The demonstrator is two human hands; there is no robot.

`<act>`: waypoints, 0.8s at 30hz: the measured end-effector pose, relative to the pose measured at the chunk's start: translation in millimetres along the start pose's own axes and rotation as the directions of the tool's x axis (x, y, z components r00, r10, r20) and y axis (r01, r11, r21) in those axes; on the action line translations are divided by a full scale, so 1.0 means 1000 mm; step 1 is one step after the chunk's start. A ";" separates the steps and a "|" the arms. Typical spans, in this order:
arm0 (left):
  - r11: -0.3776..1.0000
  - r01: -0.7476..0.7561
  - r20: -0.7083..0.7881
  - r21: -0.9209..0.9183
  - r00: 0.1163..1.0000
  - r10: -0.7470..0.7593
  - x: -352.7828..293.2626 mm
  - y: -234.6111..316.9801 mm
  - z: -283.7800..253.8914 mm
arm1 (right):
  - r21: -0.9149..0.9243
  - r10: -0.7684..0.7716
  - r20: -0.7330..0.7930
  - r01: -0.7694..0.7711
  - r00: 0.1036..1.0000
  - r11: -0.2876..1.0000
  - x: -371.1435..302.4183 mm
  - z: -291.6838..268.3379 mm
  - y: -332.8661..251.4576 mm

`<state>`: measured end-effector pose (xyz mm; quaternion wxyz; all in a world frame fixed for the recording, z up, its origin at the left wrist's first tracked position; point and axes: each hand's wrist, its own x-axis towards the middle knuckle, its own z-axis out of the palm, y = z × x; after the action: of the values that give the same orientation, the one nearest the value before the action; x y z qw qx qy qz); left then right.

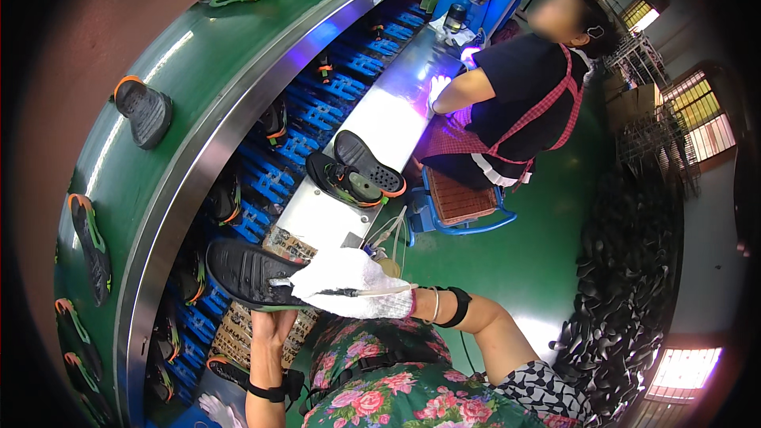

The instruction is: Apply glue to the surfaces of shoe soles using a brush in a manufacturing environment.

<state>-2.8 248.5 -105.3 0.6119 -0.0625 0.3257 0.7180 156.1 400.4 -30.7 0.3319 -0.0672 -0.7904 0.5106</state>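
A black shoe sole, its patterned face turned up, is held above the bench in front of me. My left hand, bare, grips it from beneath, and most of the fingers are hidden under it. My right hand wears a white knitted glove and is closed around a slim brush-like tool. The tool's pale tip touches or hovers just over the sole; I cannot tell which. Past my right hand, a black sandal with green and orange trim lies beside another upturned dark sole on the metal bench.
Blue slatted racks carrying sandals run along the left side of the bench. Beyond them curves a green conveyor with more footwear. A co-worker sits on a blue-framed stool. Dark pieces are piled at the right.
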 end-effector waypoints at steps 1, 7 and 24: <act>1.000 0.001 0.001 0.003 1.000 -0.001 -0.003 0.001 -0.014 | -0.004 0.013 -0.014 -0.013 1.000 1.000 0.001 0.002 -0.003; 0.939 0.030 -0.260 -0.342 0.957 -0.125 -0.016 0.003 -0.051 | -0.084 -0.018 -0.035 0.015 0.999 0.996 -0.007 0.008 -0.018; 0.914 0.041 0.216 -0.403 0.975 0.051 -0.022 -0.016 0.024 | -0.255 -0.209 0.060 0.218 0.976 0.942 0.024 0.002 -0.032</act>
<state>24.9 243.8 -82.4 0.6164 -0.1063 0.0994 0.7739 143.4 394.4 7.2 0.3608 -0.0159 -0.8584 0.3643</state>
